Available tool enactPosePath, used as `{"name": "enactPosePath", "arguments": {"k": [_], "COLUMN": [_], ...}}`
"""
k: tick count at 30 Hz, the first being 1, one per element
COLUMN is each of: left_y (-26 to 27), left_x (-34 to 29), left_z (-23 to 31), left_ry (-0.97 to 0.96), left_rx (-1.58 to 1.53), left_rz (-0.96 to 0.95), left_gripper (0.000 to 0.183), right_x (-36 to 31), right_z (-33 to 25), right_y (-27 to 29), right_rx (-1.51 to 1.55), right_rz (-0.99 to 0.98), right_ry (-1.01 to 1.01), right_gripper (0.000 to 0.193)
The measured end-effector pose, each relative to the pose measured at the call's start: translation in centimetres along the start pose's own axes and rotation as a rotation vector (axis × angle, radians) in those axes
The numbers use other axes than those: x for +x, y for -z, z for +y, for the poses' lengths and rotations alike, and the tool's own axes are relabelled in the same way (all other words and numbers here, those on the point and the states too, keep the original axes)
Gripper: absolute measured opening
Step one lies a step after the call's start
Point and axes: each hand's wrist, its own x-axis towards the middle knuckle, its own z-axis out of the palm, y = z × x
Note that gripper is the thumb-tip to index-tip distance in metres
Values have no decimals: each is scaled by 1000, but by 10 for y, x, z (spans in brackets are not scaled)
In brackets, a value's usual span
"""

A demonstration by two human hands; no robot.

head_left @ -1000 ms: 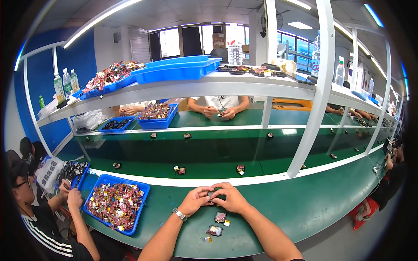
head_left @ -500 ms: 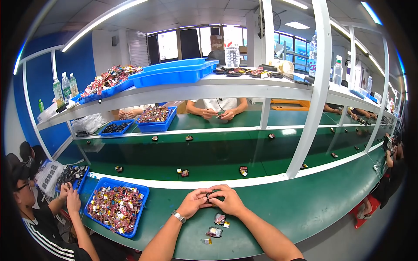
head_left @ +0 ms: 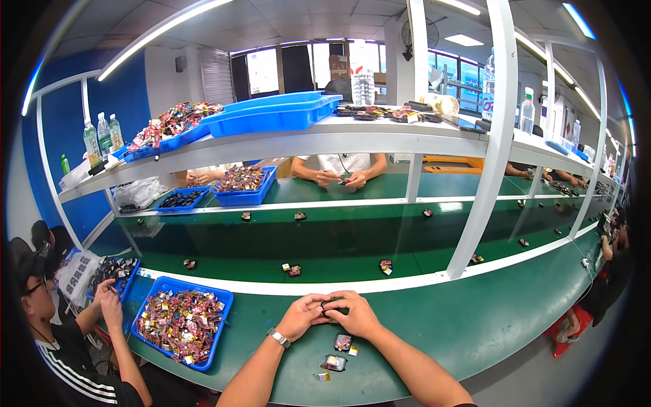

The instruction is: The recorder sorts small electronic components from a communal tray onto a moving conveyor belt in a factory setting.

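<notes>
My left hand [head_left: 303, 317], with a watch on its wrist, and my right hand [head_left: 354, 314] meet over the green bench. Their fingertips are closed around a small black piece [head_left: 326, 313], mostly hidden by the fingers. Just below my hands lies a black-rimmed small device [head_left: 343, 341] with a silvery middle and a white-and-yellow tab beside it. A second such device [head_left: 334, 363] rests nearer to me, and a small white-and-yellow piece [head_left: 323, 376] lies below it. To the left of my left forearm stands a blue tray [head_left: 227, 319] heaped with small red, white and yellow electronic parts.
Beyond a white rail, a green conveyor belt [head_left: 346, 234] carries scattered small devices. A white post [head_left: 485, 142] and a shelf [head_left: 305, 140] bearing blue trays and bottles rise above it. A co-worker [head_left: 61, 339] sits at left; another person's hands [head_left: 342, 179] work across the belt.
The small devices on the belt have shifted slightly to the right. My hands stay in nearly the same place around the black piece. The left co-worker's hands have moved a little.
</notes>
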Motion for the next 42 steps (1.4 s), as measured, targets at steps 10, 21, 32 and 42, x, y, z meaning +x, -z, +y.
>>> {"name": "enactPosePath", "arguments": {"k": [10, 21, 32, 42], "left_y": [1, 2, -1, -2], "left_x": [-1, -2, -2, 1], "left_z": [-3, -2, -2, -6], "left_ry": [-31, -57, -83, -108], "left_rx": [-31, -29, -78, -18], "left_rz": [22, 19, -1, 88], "left_gripper": [26, 26, 29, 27], "right_x": [0, -2, -3, 0], "right_z": [-5, -22, -15, -9], "right_y": [-3, 5, -1, -8], "right_rx": [23, -134, -37, 45], "right_rz": [3, 99, 120, 86], "right_ry": [51, 207, 110, 104], "right_gripper": [18, 16, 15, 17]}}
